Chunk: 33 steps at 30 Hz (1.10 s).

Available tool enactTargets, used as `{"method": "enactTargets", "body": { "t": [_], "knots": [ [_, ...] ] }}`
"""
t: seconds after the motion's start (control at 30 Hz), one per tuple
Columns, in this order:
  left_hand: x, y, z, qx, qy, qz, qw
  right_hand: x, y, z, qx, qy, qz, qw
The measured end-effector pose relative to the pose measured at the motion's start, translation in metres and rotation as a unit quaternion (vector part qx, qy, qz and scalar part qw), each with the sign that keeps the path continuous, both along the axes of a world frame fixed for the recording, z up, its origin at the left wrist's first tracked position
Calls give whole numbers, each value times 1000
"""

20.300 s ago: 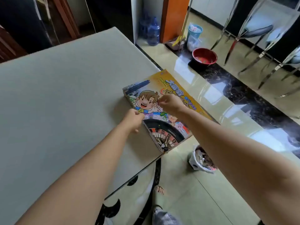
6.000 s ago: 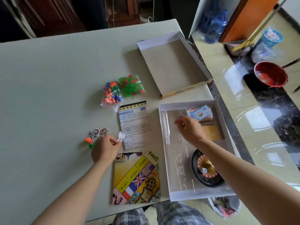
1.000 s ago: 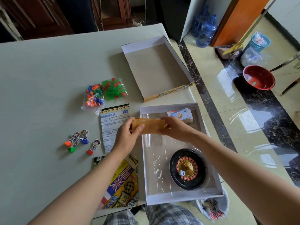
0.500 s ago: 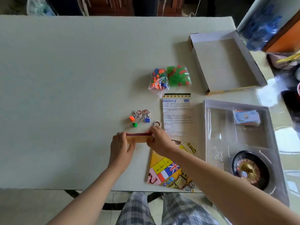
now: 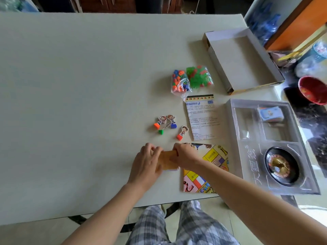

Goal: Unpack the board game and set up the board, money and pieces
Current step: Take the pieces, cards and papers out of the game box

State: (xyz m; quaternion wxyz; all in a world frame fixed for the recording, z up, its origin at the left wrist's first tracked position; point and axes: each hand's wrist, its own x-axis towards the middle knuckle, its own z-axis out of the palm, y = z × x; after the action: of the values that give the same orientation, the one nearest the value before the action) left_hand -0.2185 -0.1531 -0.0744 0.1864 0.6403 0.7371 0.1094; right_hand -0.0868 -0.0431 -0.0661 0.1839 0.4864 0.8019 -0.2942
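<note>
Both the left hand (image 5: pixel 146 165) and right hand (image 5: pixel 184 156) are gripping the money stack (image 5: pixel 168 161) by its ends, low over the table (image 5: pixel 70 85), just left of the folded board (image 5: pixel 208 167). Suggest setting it down flat, edges squared, clear of the pawns (image 5: pixel 182 132).

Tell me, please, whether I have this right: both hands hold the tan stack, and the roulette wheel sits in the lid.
Not quite. The roulette wheel sits in the tray, not in the lid, as the head view shows. The rest stands: the left hand and the right hand both hold the tan stack.
</note>
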Motion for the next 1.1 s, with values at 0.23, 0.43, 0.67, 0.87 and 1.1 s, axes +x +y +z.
{"method": "enactTargets", "body": {
  "t": [0.23, 0.43, 0.67, 0.87, 1.1],
  "knots": [
    [-2, 2, -3, -43, 37, -73, 996, 6, -5, 3, 39, 93, -20, 995],
    [7, 35, 7, -17, 28, -54, 998, 46, 35, 20, 84, 207, -76, 972],
    [88, 116, 36, 16, -74, -59, 995, 155, 102, 47, 162, 226, -237, 931],
    [184, 200, 47, 32, -100, -115, 988, 266, 161, 41, 20, 201, -461, 864],
    [274, 288, 36, 1, -47, -213, 976, 294, 193, 26, -287, 360, -671, 582]
  ]
}}
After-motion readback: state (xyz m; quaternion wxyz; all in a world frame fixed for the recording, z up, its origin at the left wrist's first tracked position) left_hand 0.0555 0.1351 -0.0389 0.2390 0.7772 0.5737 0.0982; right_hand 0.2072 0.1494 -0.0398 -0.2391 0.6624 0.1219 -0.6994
